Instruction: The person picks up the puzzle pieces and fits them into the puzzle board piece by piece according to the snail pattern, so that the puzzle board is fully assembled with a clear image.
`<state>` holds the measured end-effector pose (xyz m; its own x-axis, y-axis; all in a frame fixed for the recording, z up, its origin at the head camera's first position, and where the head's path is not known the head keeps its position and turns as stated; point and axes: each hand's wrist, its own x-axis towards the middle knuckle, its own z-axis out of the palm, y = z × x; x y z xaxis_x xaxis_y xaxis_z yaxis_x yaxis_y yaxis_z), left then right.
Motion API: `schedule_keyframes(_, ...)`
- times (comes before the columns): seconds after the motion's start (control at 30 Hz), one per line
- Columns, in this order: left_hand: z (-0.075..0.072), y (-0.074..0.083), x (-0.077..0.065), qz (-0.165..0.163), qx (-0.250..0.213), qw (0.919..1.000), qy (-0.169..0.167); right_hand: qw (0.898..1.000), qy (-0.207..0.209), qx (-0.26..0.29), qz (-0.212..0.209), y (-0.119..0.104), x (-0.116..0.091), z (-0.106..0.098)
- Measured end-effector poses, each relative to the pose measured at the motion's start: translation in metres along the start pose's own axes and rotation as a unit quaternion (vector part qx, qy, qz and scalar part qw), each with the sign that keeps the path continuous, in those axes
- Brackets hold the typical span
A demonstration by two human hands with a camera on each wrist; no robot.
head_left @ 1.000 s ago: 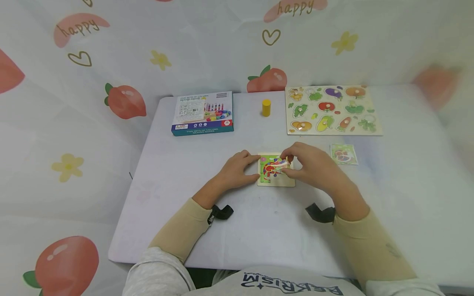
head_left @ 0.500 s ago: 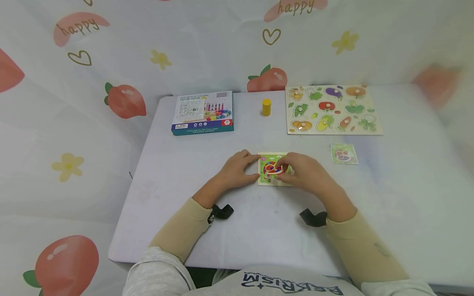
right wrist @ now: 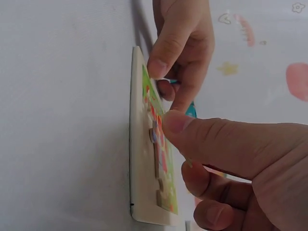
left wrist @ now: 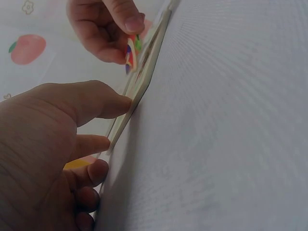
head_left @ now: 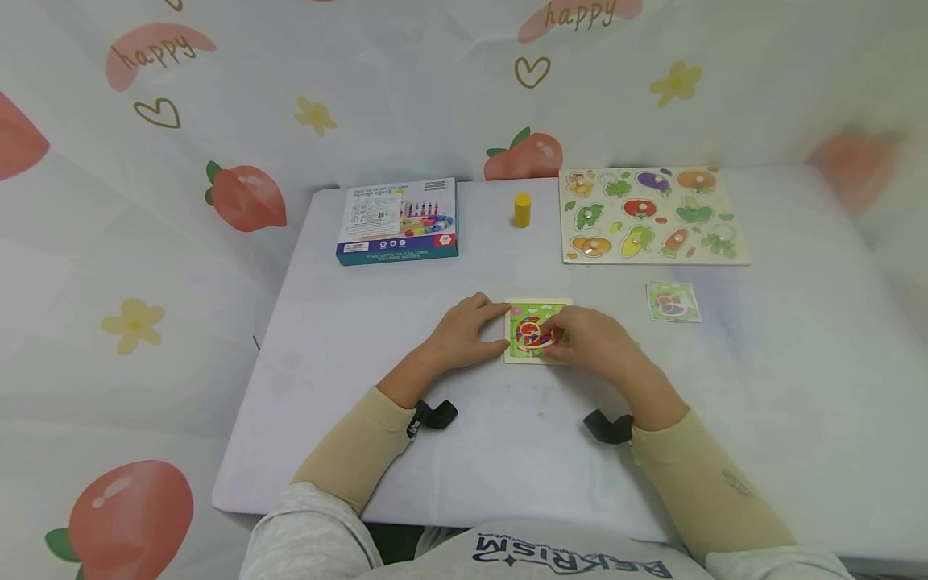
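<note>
A small square jigsaw puzzle (head_left: 536, 308) with a pale wooden frame and a colourful picture on green lies flat before me. My left hand (head_left: 462, 332) touches its left edge with thumb and index finger, set apart along the frame. Over the puzzle's right part, my right hand (head_left: 590, 342) pinches a jigsaw piece (left wrist: 132, 54) between thumb and fingers; in the left wrist view it stands on edge, red, blue and green. From the head camera the right fingers cover most of that piece. Fitted pieces (right wrist: 163, 159) show a stepped lower side in the right wrist view, with bare frame beside them.
A green picture card (head_left: 673, 302) lies to the right. Farther back are a boxed bead set (head_left: 397, 221), a yellow cylinder (head_left: 522, 210) and a large vegetable peg board (head_left: 652, 216). A printed cloth (head_left: 406, 105) hangs behind the white table (head_left: 304, 403).
My right hand has moved left and slightly down over the puzzle, with the jigsaw piece turning in its fingers. The left hand has stayed at the frame's edge.
</note>
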<state>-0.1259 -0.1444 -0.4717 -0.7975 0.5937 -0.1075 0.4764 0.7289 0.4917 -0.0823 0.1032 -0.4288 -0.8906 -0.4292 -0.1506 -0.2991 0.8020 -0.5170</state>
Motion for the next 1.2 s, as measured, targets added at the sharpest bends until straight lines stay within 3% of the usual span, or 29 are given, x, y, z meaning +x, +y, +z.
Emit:
schedule_keyframes(0.43, 0.0003, 0.0000, 0.0008, 0.001, 0.003, 1.0000, -0.004, 1.000, -0.013, 0.015, 0.000, 0.0031, 0.0062, 0.0067)
schedule_keyframes(0.9, -0.0009, 0.0001, -0.0005, -0.002, -0.008, 0.9999, -0.007, 0.997, -0.026, 0.028, 0.066, 0.0015, 0.0054, 0.0093)
schedule_keyframes(1.2, 0.0002, -0.0005, 0.0009, 0.000, -0.003, 1.0000, -0.005, 0.997, -0.030, 0.006, 0.077, -0.0041, 0.0012, 0.0094)
